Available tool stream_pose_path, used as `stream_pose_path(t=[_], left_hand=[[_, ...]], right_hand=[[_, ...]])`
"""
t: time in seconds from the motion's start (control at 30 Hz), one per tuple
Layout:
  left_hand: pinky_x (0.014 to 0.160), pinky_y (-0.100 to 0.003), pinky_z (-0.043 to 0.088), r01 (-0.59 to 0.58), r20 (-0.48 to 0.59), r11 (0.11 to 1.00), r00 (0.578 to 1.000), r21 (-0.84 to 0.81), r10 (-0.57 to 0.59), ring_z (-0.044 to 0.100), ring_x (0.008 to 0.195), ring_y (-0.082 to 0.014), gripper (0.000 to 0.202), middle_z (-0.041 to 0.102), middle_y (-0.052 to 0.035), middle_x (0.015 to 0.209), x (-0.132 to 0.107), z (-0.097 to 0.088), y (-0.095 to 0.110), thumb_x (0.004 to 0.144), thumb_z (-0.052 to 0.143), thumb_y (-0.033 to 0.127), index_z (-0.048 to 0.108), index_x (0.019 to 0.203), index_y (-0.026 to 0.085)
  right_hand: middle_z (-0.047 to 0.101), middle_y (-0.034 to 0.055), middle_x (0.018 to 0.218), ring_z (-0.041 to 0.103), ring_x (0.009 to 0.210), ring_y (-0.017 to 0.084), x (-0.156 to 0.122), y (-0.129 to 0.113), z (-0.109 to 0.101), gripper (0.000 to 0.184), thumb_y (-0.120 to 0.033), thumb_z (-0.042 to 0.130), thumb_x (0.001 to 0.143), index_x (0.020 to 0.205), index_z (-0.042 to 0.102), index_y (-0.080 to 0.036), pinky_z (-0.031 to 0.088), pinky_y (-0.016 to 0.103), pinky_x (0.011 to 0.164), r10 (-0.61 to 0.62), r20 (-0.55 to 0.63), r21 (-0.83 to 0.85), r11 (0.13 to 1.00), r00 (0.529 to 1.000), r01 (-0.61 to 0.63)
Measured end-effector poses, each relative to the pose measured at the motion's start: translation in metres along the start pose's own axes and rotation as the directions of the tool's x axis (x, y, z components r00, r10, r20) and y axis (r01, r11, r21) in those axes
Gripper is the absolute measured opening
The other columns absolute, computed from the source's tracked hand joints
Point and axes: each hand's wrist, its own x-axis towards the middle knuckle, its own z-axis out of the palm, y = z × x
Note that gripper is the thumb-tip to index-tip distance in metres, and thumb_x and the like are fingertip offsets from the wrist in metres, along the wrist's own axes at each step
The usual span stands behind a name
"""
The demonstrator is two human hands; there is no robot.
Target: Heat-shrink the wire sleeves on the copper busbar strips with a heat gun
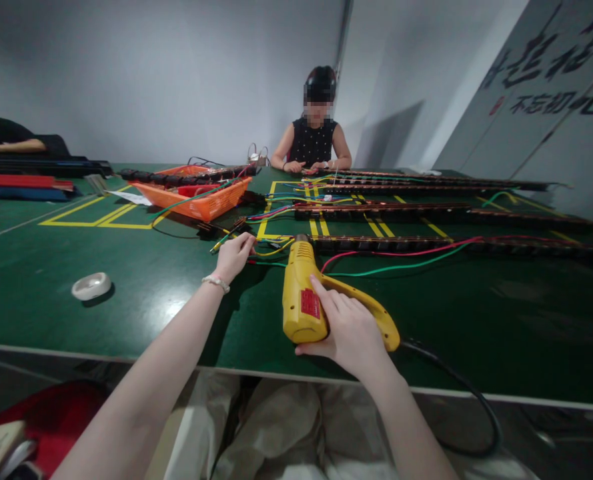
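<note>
My right hand (349, 323) grips a yellow heat gun (296, 293) with a red label, its metal nozzle pointing away from me toward the wires. The handle curves off to the right, and a black cord runs from it. My left hand (233, 259) is closed on thin coloured wires, with the fingertips partly hidden. A yellow wire (273, 252) runs from that hand toward a long black strip (391, 245). Red and green wires (396, 270) lie along the strip's near side.
An orange basket (211, 205) with black parts stands beyond my left hand. More black strips (376, 212) lie farther back on the green table (141, 273). A white dish (91, 286) sits at left. One person (313, 143) works opposite; another is at far left.
</note>
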Motion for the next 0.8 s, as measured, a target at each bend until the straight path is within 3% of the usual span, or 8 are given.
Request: stream_pose_path(t=[0.3,0.43,0.57,0.67,0.8], left_hand=[[0.054,-0.023,0.032,0.007,-0.010,0.998,1.000,-0.059,-0.008,0.047,0.054,-0.0109,0.044,0.053,0.0025,0.054,0.000,0.003,0.005,0.088,0.040,0.051,0.055,0.064,0.017],[0.057,-0.025,0.034,-0.069,-0.055,0.997,0.996,0.022,0.070,0.045,0.058,-0.0117,0.038,0.047,0.0010,0.059,0.006,0.009,-0.003,0.087,0.044,0.041,0.053,0.060,0.017],[0.064,-0.025,0.042,-0.096,-0.046,0.994,0.994,0.045,0.098,0.050,0.067,-0.0129,0.014,0.053,-0.0043,0.085,0.010,0.019,-0.014,0.080,0.051,0.025,0.062,0.080,0.015],[0.068,-0.027,0.046,-0.036,-0.001,0.998,0.999,0.048,0.036,0.051,0.065,-0.0125,0.024,0.055,-0.0075,0.096,0.013,0.024,-0.018,0.077,0.052,0.019,0.064,0.098,0.014],[0.078,-0.031,0.048,0.003,0.044,0.999,0.999,0.038,-0.005,0.057,0.076,-0.0172,0.030,0.060,-0.0095,0.094,0.014,0.025,-0.017,0.081,0.049,0.025,0.067,0.100,0.011]], right_hand=[[0.058,0.0086,0.099,0.055,0.087,0.026,-0.002,-0.022,0.009,0.118,-0.072,0.068,0.054,0.144,0.022,-0.013,0.044,0.041,0.079,-0.040,-0.034,-0.014,0.999,0.999,0.040],[0.057,0.0097,0.097,0.054,0.084,0.026,-0.004,-0.038,0.010,0.112,-0.075,0.061,0.061,0.144,0.022,-0.011,0.044,0.041,0.075,-0.098,-0.037,0.003,0.995,0.994,0.098],[0.056,0.0085,0.098,0.053,0.083,0.025,-0.007,-0.047,0.009,0.114,-0.076,0.062,0.059,0.145,0.020,-0.013,0.044,0.040,0.075,-0.117,-0.025,0.037,0.992,0.993,0.118],[0.056,0.0078,0.098,0.052,0.084,0.025,-0.008,-0.048,0.009,0.118,-0.077,0.063,0.055,0.145,0.019,-0.014,0.044,0.040,0.076,-0.115,-0.019,0.046,0.992,0.993,0.116],[0.056,0.0084,0.099,0.052,0.084,0.025,-0.008,-0.047,0.008,0.115,-0.076,0.062,0.058,0.144,0.021,-0.014,0.043,0.040,0.076,-0.116,-0.022,0.052,0.992,0.993,0.117]])
